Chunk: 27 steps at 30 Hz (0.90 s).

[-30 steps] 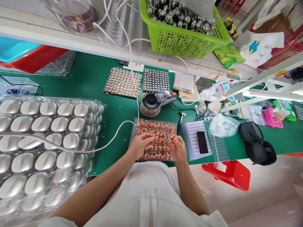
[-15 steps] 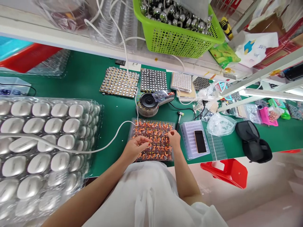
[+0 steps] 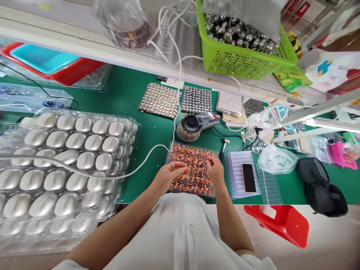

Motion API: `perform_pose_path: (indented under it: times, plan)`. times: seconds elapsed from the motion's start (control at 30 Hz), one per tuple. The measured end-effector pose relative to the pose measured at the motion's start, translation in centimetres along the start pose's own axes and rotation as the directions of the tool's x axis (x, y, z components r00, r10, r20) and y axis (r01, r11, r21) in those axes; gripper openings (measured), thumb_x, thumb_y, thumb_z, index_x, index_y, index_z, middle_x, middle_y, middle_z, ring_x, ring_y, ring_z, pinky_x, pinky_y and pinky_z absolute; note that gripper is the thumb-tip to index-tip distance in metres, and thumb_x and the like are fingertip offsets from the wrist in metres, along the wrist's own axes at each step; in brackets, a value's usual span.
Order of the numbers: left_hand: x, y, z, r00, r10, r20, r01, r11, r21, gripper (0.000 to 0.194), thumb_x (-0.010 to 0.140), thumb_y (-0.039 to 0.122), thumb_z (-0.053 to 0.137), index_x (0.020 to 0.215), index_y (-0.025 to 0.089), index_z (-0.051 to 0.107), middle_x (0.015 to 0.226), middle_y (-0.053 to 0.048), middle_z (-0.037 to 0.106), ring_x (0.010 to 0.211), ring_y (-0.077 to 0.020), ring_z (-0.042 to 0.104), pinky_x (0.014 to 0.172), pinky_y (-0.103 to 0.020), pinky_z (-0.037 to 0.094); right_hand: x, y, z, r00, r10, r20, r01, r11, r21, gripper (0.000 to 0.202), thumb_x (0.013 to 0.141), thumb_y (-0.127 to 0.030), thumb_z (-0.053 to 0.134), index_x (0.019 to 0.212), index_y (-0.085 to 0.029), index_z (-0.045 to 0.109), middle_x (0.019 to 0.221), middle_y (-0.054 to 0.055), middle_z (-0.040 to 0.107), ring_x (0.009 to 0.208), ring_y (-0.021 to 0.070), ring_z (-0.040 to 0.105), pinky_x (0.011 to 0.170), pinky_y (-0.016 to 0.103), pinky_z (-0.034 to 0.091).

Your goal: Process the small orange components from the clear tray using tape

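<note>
A clear compartment tray [image 3: 192, 189] filled with small orange parts lies in front of me on the green table. Over its left part, my left hand [image 3: 168, 175] has thumb and forefinger closed on something tiny, partly yellow, too small to name. My right hand [image 3: 215, 168] is at the tray's right side with its fingertips pinched together; what they hold, if anything, is too small to make out. Just behind the tray stands a round grey device with a black top [image 3: 189, 127]. A small hammer [image 3: 223, 148] lies to the right of it.
Stacked trays of silver rounded pieces [image 3: 75, 140] fill the left, crossed by a white cable [image 3: 140, 170]. A phone [image 3: 249, 178] rests on clear trays [image 3: 234, 183] at the right. Overhead, a shelf [image 3: 112, 56] bears a green basket [image 3: 239, 60]. A red bin [image 3: 292, 225] is below the edge.
The camera view has turned left, so everything appears further right. Both hands remain over the tray, with fingers still pinched.
</note>
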<state>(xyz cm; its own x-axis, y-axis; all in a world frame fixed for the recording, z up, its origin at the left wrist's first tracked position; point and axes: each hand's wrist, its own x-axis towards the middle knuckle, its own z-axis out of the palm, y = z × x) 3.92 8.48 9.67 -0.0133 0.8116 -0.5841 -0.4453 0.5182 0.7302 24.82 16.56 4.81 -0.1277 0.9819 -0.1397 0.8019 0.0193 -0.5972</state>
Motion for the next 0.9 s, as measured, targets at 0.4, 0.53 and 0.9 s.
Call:
perform_pose_path:
  times: [0.4,0.53,0.9]
  plan:
    - [-3.6,3.2,1.5,0.989,0.142,-0.028,-0.143,0.989,-0.039,0.017,0.073,0.031,0.073,0.083,0.018,0.069,0.076,0.000,0.068,0.072,-0.0132,0.062,0.064,-0.021,0.047,-6.5,-11.5,-3.0,0.918,-0.396,0.023,0.366,0.867,0.338,0.036,0.076,-0.031,0.071,0.105,-0.022,0.052,0.093,0.004,0.062,0.078,0.0166,0.060,0.070,0.030,0.050]
    - [-3.7,3.0,1.6,0.995,0.095,-0.004,-0.093,0.963,-0.253,0.015,0.074,0.028,0.072,0.082,0.016,0.068,0.077,0.000,0.066,0.071,-0.0108,0.061,0.066,-0.020,0.048,-7.2,-11.2,-2.0,0.917,-0.377,-0.130,0.399,0.863,0.311,0.028,0.080,-0.026,0.066,0.103,-0.022,0.052,0.090,0.003,0.063,0.075,0.0161,0.061,0.068,0.030,0.051]
    - [-4.0,2.1,1.3,0.991,0.035,0.128,0.013,0.935,-0.354,0.016,0.081,0.029,0.066,0.080,0.013,0.067,0.077,-0.005,0.068,0.073,-0.0134,0.062,0.073,-0.026,0.050,-7.4,-10.9,-3.0,0.988,-0.043,0.151,-0.084,0.667,0.741,0.015,0.081,-0.034,0.064,0.091,-0.022,0.064,0.076,0.000,0.064,0.064,0.0131,0.059,0.058,0.026,0.050]
